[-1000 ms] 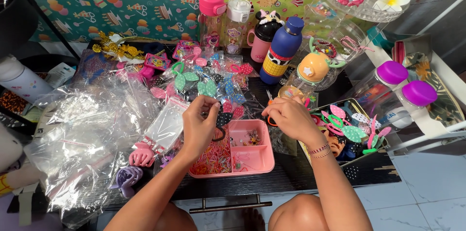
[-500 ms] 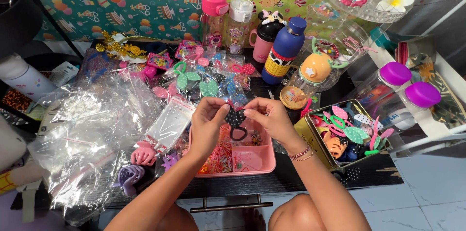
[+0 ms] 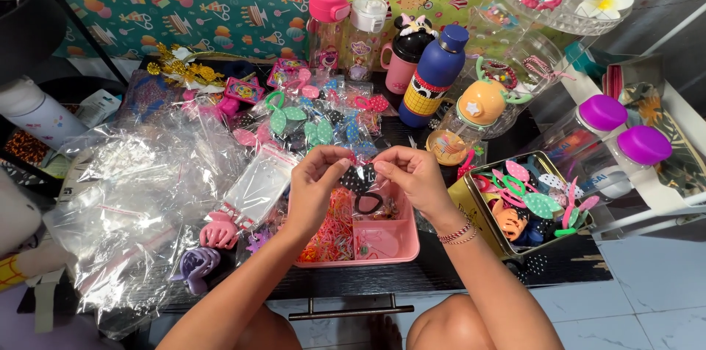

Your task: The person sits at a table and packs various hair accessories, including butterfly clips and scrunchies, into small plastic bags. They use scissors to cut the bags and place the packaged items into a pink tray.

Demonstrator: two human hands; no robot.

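My left hand [image 3: 316, 177] and my right hand [image 3: 413, 173] meet above a pink divided tray [image 3: 390, 241]. Both pinch a small black hair tie with a polka-dot bow [image 3: 362, 187], which hangs between the fingertips with its black loop over the tray. The tray holds a heap of tiny orange and pink elastic bands [image 3: 332, 231] on its left side. A small clear plastic bag [image 3: 259, 182] lies just left of my left hand.
Crumpled clear bags [image 3: 140, 195] cover the left of the dark table, with pink [image 3: 218, 232] and purple claw clips [image 3: 195, 268]. A tin of bow hair ties [image 3: 533, 203] sits at right. Bottles [image 3: 432, 74] and packed bows [image 3: 316, 126] stand behind.
My right hand moved left from beside the tin to meet my left hand above the tray. Both hands now hold the bow hair tie together.
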